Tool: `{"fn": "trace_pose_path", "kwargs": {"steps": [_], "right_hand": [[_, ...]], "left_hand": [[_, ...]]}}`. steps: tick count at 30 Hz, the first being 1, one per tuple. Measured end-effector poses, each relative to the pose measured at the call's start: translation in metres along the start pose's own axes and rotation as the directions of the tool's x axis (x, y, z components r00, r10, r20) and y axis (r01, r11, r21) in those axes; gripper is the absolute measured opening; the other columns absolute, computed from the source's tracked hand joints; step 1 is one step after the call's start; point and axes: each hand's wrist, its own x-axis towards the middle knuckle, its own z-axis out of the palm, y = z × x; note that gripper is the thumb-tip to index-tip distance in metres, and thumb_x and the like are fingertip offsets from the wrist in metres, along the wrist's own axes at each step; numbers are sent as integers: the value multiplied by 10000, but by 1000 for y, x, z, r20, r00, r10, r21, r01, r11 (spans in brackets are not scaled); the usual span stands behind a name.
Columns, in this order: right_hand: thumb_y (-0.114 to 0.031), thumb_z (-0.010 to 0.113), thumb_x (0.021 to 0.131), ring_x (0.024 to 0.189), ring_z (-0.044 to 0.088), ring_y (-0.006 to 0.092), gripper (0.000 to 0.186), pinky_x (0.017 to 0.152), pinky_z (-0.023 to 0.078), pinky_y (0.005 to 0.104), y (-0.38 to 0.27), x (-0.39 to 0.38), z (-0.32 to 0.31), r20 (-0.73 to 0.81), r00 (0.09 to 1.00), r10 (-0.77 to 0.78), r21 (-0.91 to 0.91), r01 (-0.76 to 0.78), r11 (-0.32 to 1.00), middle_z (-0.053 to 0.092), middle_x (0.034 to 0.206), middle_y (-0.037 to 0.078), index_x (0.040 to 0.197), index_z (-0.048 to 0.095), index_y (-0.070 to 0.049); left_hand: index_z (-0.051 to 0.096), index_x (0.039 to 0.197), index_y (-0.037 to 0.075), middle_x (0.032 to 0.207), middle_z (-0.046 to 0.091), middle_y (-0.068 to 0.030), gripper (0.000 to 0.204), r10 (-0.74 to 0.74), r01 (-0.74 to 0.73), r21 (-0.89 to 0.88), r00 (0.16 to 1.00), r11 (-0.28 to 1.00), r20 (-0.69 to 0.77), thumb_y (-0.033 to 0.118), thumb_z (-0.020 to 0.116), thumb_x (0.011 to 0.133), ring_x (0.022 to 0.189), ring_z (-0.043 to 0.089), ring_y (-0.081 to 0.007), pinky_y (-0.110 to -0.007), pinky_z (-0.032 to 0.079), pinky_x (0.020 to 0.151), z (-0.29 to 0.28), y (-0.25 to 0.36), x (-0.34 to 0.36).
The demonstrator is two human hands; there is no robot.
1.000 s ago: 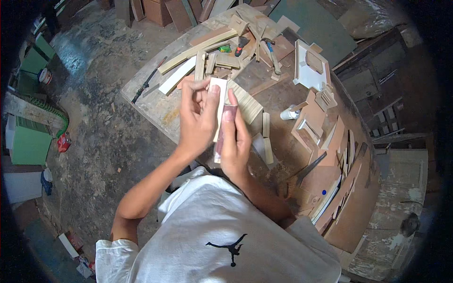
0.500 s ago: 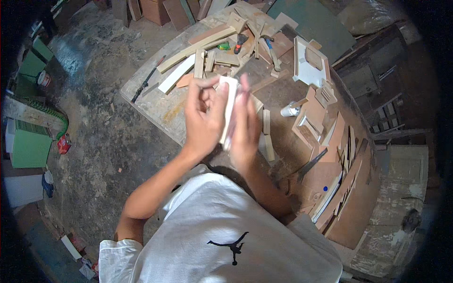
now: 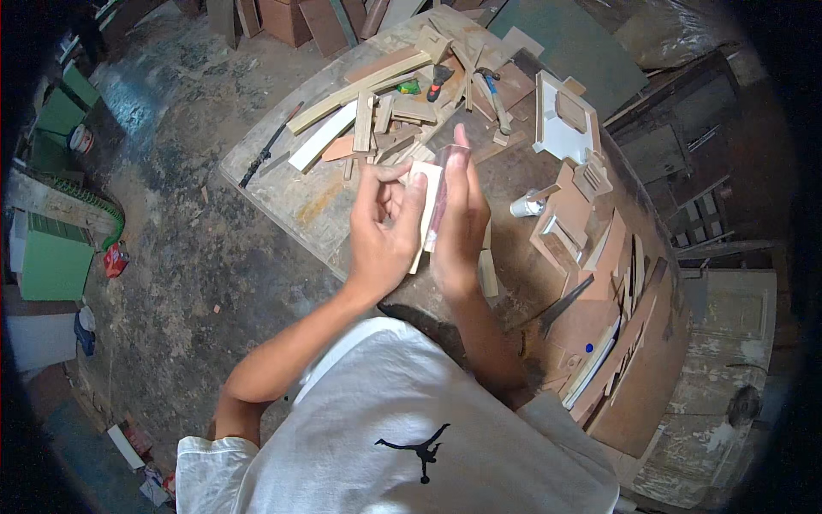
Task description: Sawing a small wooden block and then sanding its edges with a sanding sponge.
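My left hand (image 3: 382,231) is closed around a short pale wooden block (image 3: 427,190), its thumb lying along the top face. The block stands roughly lengthwise before me, above the near edge of the workbench (image 3: 312,224). A reddish-brown sheet that looks like sandpaper (image 3: 440,210) lies against the block's right side. My right hand (image 3: 463,231) cups that sheet from the right, pressing it to the wood with fingers fairly straight and pointing away from me. The palm side of the right hand is partly hidden.
Beyond my hands lie wood offcuts (image 3: 363,120), a hammer (image 3: 495,98) and a red-and-black scraper (image 3: 438,81). At right are a white can (image 3: 527,206), a white-faced wooden frame (image 3: 561,120), a handsaw (image 3: 565,307) and stacked strips. A dark rod (image 3: 267,146) rests near the left edge.
Both hands and the block have shifted slightly right and toward me. The right hand, blurred before, has turned so that the reddish-brown sheet shows more clearly.
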Motion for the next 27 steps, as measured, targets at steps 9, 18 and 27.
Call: {"fn": "trace_pose_path", "kwargs": {"steps": [9, 18, 27], "right_hand": [[-331, 362, 1128, 1292, 557, 238, 565, 1084, 420, 337, -4, 1, -1, 53, 997, 61, 55, -64, 996, 579, 1395, 225, 1549, 369, 46], [-251, 415, 1119, 1230, 583, 213, 525, 1028, 443, 310, 3, -5, -10, -11, 994, 105, 49, -104, 993, 576, 1397, 224, 1543, 379, 57], [-259, 455, 1119, 1056, 597, 149, 529, 923, 485, 283, 8, -13, -15, -54, 994, -96, 90, 101, 991, 635, 1259, 132, 1550, 373, 37]], "left_hand": [[566, 1097, 24, 709, 458, 63, 124, -7, 6, -35, 1000, 999, -14, 76, 641, 1013, 613, 386, -9, -214, 304, 531, 0, -1, -6], [555, 1119, 20, 726, 474, 55, 148, -66, 69, -67, 997, 995, 43, 90, 637, 1017, 627, 396, -14, -210, 304, 542, 6, 2, -11], [560, 1137, 6, 723, 464, 57, 171, -42, 43, -15, 998, 999, 52, 102, 642, 1021, 631, 405, -13, -200, 314, 559, 9, 10, -19]]}}
